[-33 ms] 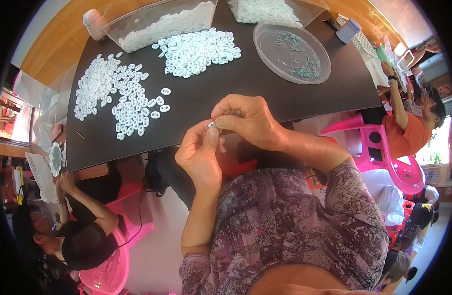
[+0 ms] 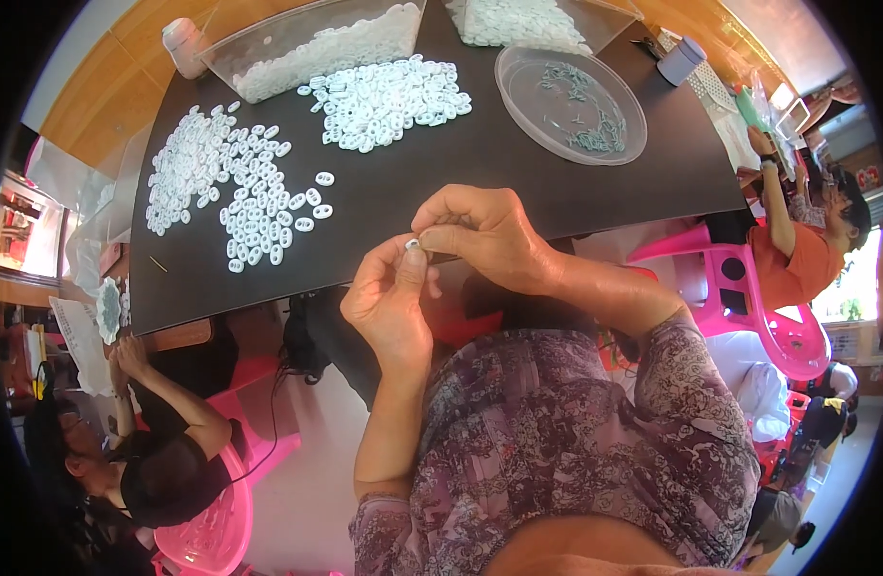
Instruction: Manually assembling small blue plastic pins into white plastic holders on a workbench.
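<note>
My left hand (image 2: pixel 389 307) and my right hand (image 2: pixel 485 235) meet just over the near edge of the black table (image 2: pixel 518 173). Between their fingertips sits a small white piece (image 2: pixel 413 245). My left thumb and forefinger pinch it from below, and my right fingertips press on it from the right. Spread on the table beyond are loose white oval pieces with two holes (image 2: pixel 254 206), with a denser pile (image 2: pixel 389 101) further back. A clear round dish (image 2: pixel 571 101) to the right holds small grey-green bits.
Two clear tubs (image 2: pixel 317 43) (image 2: pixel 528 19) of white pieces stand at the table's far edge, with a white bottle (image 2: pixel 182 43) and a small grey cup (image 2: pixel 681 60). A person in black (image 2: pixel 163 451) sits lower left, one in orange (image 2: pixel 797 259) at right by a pink chair (image 2: pixel 749 298).
</note>
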Available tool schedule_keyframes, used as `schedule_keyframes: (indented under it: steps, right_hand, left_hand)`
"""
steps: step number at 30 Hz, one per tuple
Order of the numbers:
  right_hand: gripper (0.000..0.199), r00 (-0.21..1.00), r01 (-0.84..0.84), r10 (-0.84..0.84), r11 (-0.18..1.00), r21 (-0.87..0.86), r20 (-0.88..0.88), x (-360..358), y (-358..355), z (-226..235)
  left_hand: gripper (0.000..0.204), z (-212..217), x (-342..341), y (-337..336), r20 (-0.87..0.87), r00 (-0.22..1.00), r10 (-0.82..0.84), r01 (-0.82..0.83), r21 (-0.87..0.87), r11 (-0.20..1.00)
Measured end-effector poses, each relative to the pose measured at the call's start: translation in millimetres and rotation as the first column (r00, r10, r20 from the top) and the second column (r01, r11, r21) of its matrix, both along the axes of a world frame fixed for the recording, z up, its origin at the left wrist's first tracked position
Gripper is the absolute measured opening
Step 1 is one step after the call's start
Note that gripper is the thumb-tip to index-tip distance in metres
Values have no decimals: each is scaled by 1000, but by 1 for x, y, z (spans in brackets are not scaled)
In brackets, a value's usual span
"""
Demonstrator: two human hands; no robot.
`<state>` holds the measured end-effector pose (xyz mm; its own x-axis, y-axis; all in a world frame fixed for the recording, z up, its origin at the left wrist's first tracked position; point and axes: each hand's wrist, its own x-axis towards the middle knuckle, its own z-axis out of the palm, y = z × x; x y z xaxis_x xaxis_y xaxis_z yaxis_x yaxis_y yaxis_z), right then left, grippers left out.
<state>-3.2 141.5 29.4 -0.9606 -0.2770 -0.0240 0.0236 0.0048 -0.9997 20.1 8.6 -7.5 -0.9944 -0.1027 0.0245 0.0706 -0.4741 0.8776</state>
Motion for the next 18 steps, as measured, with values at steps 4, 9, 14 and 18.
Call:
schedule_keyframes:
  steps: [4, 9, 14, 18]
  right_hand:
    - [10, 995, -5, 11, 998, 62, -102, 0, 0, -3]
    - [8, 992, 11, 13, 981, 192, -127, 0, -1, -1]
    - [2, 841, 210, 36, 898, 387, -540, -2, -5, -11]
    - [7, 602, 346, 144, 840, 419, -785, -6, -9, -23]
  left_hand:
    - [10, -1, -2, -3, 0, 1000, 14, -14, 14, 1000]
    - [10, -2, 0, -2, 24, 1000, 8, -8, 21, 1000]
    - [12, -1, 2, 1, 20, 999, 29, -29, 20, 999]
    - [13, -4, 2, 4, -14, 999, 53, -53, 8, 999]
